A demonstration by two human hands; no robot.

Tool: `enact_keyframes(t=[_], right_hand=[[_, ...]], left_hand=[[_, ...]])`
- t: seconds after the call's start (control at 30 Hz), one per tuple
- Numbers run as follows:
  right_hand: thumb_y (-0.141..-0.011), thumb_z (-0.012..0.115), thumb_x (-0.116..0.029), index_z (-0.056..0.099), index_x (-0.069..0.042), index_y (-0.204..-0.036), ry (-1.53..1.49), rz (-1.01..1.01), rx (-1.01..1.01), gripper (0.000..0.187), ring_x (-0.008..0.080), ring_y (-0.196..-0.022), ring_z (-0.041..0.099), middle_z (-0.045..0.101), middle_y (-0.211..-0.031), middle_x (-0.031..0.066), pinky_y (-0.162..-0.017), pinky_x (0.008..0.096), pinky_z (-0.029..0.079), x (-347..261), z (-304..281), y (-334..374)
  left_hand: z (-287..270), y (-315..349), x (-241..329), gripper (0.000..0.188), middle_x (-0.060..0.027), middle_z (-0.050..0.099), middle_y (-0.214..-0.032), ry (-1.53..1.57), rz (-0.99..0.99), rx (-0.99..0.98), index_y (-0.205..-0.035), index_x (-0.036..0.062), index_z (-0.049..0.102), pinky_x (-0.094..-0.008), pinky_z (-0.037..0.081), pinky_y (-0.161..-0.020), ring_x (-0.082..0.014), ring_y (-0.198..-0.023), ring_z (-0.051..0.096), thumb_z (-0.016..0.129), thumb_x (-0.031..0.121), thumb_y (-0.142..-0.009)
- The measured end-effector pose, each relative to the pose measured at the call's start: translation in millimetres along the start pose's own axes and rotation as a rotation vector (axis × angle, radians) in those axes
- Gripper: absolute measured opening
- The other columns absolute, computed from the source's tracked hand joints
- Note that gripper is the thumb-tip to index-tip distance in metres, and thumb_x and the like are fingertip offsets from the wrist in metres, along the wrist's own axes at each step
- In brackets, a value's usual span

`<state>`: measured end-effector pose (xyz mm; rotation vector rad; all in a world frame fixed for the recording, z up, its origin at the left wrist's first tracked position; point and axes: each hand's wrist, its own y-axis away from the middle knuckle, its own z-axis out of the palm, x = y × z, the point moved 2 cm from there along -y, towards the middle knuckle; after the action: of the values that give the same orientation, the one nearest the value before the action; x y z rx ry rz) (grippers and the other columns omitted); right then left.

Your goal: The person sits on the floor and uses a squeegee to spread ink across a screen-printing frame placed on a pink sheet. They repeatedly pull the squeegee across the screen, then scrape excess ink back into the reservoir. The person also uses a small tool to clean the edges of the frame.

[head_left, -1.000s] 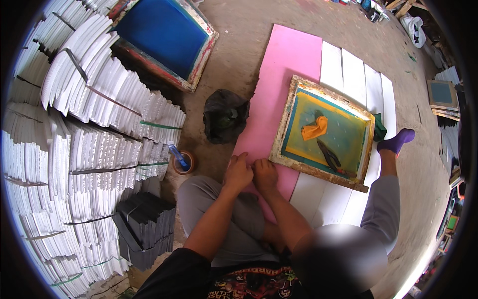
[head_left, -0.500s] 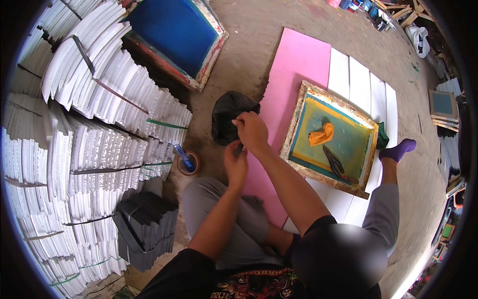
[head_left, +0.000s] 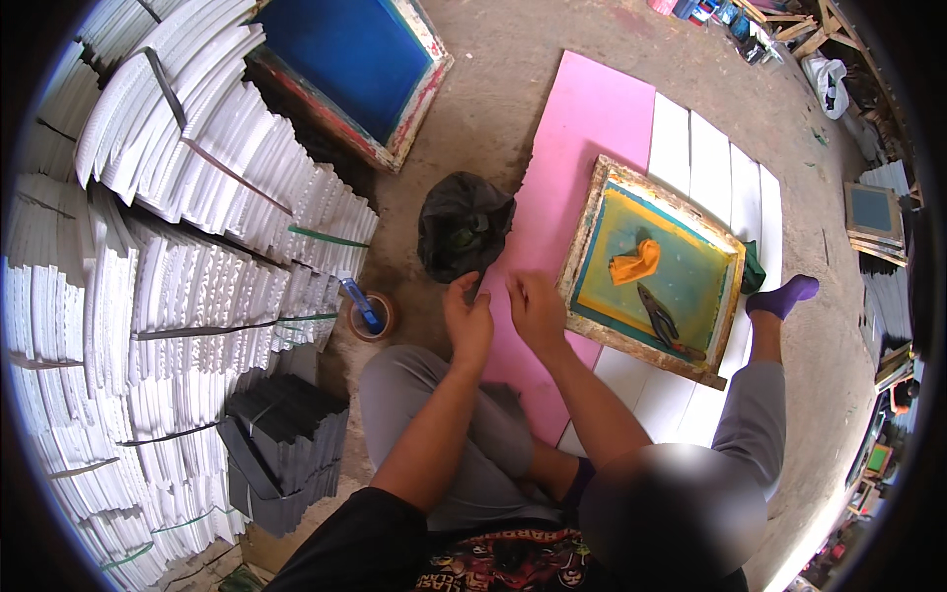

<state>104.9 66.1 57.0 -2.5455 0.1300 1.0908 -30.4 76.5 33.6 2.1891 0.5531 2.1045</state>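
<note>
Head view: the seated person's left hand (head_left: 468,321) and right hand (head_left: 535,311) meet at the near edge of the pink sheet (head_left: 582,138); whether either pinches it cannot be told. The sheet lies flat on the floor, looks light and bendable, best lifted by its edge. Beyond sits a black bag (head_left: 462,225); a wooden screen frame (head_left: 651,266) rests on the sheet.

Right hand (head_left: 536,308) back from black bag (head_left: 462,225), beside left hand (head_left: 468,321).
</note>
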Motion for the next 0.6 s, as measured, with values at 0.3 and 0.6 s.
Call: enact_keyframes(t=[0.3,0.6], right_hand=[[-0.087,0.078,-0.015,0.075,-0.01,-0.1,0.247,0.011,0.054,0.015,0.0281,-0.083,0.068,0.064,-0.09,0.0074,-0.07,0.0402,0.056,22,-4,96],[-0.091,0.071,-0.013,0.068,-0.015,-0.096,0.356,0.155,-0.09,0.007,0.0283,-0.084,0.069,0.065,-0.09,0.0055,-0.067,0.0423,0.056,27,6,96]], left_hand=[[5,6,-1,0.032,-0.0153,0.054,-0.126,-0.037,0.011,-0.065,-0.121,0.0033,0.066,-0.0339,0.048,-0.095,-0.025,-0.111,0.057,0.068,0.003,-0.089],[6,3,-2,0.034,-0.0142,0.055,-0.125,-0.069,-0.018,-0.066,-0.122,0.004,0.066,-0.0337,0.048,-0.093,-0.0242,-0.109,0.058,0.069,0.004,-0.088]])
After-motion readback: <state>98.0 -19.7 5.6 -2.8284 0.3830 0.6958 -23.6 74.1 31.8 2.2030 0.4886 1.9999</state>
